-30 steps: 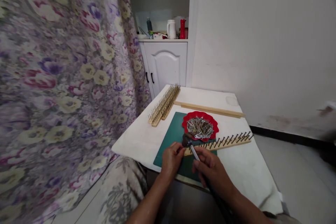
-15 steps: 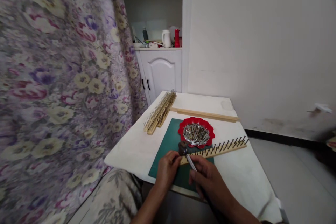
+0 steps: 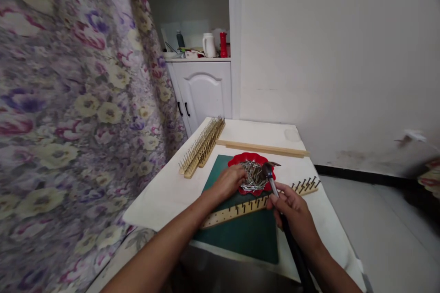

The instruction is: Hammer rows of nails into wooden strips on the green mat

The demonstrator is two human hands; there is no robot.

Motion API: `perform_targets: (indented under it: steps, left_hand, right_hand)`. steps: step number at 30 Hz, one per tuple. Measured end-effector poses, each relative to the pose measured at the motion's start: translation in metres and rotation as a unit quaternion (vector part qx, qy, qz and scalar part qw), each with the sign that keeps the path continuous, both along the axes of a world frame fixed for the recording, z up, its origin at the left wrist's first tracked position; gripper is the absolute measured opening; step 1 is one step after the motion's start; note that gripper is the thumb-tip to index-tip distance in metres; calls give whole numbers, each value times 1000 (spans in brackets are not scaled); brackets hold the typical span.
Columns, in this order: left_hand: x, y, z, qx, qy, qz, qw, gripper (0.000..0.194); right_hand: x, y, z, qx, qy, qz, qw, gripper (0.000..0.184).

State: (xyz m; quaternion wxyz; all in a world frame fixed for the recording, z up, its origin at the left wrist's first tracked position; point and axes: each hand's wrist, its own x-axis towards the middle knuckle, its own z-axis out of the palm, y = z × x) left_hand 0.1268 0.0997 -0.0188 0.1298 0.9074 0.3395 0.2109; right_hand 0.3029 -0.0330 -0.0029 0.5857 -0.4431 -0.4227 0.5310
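My left hand point(image 3: 231, 179) reaches over the left side of a red scalloped bowl point(image 3: 247, 157), its curled fingertips among the loose nails point(image 3: 253, 178). Whatever those fingers pinch is hidden. In my right hand point(image 3: 292, 208) is a hammer point(image 3: 273, 184), gripped on its shaft near the head, which hangs over the bowl's right side. Below both hands a wooden strip point(image 3: 220, 216) lies slanted across a green cutting mat point(image 3: 240, 240). Nails stand in rows along its middle and right part, and bare holes show at its left end.
Nail-studded strips point(image 3: 202, 149) lie at the table's back left. Bare wooden strips point(image 3: 264, 148) lie across the back. White cloth covers the table point(image 3: 165, 201). A floral curtain point(image 3: 85, 114) hangs on the left, and a white cabinet point(image 3: 206, 89) stands behind.
My left hand has left the strip's left end and moved up to the nails in the bowl. My right hand has lifted the hammer away from the strip, up and to the right.
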Motion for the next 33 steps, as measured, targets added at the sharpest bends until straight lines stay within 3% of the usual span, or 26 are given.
perform_targets:
  steps: [4,8,13,15,22,25,27,29,33]
  left_hand:
    - [18,27,-11,19,91,-39,995,18]
    - [20,41,-15,5,140,-47,989,20]
    - [18,47,-13,46,150,-140,978,19]
    - [15,47,-12,64,137,-142,978,18]
    - [-4,34,-1,32,53,-32,998,13]
    - [-15,20,5,-22,-58,49,997,11]
    - [-26,6,5,-81,-173,107,976,8]
    - [-39,-15,2,-142,-281,158,936,11]
    - [-57,-66,-14,-186,-399,247,863,18]
  right_hand:
    - [0,2,-1,-2,3,0,1000,36]
    - [0,2,-1,-13,8,5,1000,38]
    - [0,2,-1,-18,8,13,1000,35]
    - [0,2,-2,-16,6,14,1000,33]
    - [2,1,-5,-10,4,17,1000,34]
    - [2,-1,-4,-4,-5,21,1000,32]
    - [2,-2,-3,2,-14,27,1000,31]
    - [1,-4,-2,2,-17,32,999,32]
    - [0,-7,-3,-2,-14,37,999,32]
